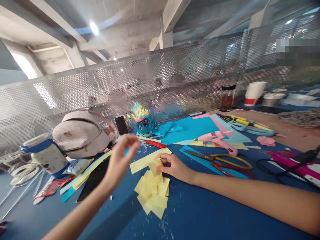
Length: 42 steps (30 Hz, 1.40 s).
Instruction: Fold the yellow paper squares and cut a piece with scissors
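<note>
My right hand (176,168) pinches a small yellow paper square (155,166) between thumb and fingers. Directly below it, a loose pile of yellow paper squares (152,193) lies spread on the blue tabletop. Raised to the left of the pile, my left hand (122,156) is slightly blurred, its fingers curved and nothing visible in them. Behind both hands lies a pale yellow paper strip (146,161). Scissors (215,160) with yellow and red handles rest to the right of my right hand.
A folded-paper figure (145,123), a red cutter (156,144) and blue sheets (190,128) lie behind. On the right are a pink glue gun (218,140) and a magenta device (292,161) with a black cable. A backpack (80,133) and white-and-blue container (46,155) stand left.
</note>
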### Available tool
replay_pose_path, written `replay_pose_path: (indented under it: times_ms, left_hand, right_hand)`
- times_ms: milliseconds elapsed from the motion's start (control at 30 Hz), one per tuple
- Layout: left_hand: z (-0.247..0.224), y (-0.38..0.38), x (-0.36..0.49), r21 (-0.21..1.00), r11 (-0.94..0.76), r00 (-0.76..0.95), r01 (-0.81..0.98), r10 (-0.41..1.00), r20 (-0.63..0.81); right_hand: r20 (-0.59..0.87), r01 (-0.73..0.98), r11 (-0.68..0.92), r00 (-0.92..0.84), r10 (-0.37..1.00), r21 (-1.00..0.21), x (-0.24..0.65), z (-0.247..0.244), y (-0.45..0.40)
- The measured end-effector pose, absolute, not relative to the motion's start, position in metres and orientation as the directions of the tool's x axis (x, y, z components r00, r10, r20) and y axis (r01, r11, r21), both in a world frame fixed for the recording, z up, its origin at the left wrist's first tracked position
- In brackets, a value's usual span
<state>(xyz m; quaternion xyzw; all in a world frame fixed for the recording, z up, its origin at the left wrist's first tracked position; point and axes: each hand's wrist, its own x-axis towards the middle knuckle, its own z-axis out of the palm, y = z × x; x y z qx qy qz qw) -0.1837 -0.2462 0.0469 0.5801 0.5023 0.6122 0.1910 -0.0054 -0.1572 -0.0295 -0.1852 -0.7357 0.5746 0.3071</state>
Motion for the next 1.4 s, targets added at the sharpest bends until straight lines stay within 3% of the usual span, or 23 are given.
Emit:
replay_pose_path:
  times_ms: [100,333,767,967,1200,1400]
  left_hand:
    - [0.006,-0.247,-0.180,0.815,-0.297,-0.096,0.497,0.915,0.392]
    - [-0.038,-0.242,-0.176,0.865,-0.128,-0.119,0.485,0.970,0.210]
    - [-0.039,-0.243,-0.178,0.906,-0.055,-0.220,0.419,0.962,0.160]
    - [-0.039,-0.243,-0.179,0.905,-0.057,-0.228,0.421,0.959,0.167]
    - [-0.039,-0.245,-0.178,0.900,-0.033,-0.229,0.434,0.963,0.145]
    - [-0.038,-0.245,-0.177,0.898,-0.033,-0.228,0.439,0.962,0.147]
  right_hand:
    - [0.231,-0.088,0.255,-0.756,0.612,-0.963,-0.005,-0.030,-0.156]
    - [0.194,-0.064,0.233,-0.782,0.592,-0.970,-0.005,-0.029,-0.158]
    - [0.168,-0.033,0.250,-0.821,0.546,-0.968,-0.007,-0.030,-0.157]
    - [0.273,-0.019,0.371,-0.712,0.647,-0.929,-0.007,-0.028,-0.155]
    - [0.171,0.008,0.230,-0.645,0.745,-0.973,-0.009,-0.037,-0.144]
    - [0.205,-0.035,0.244,-0.661,0.722,-0.969,-0.010,-0.037,-0.144]
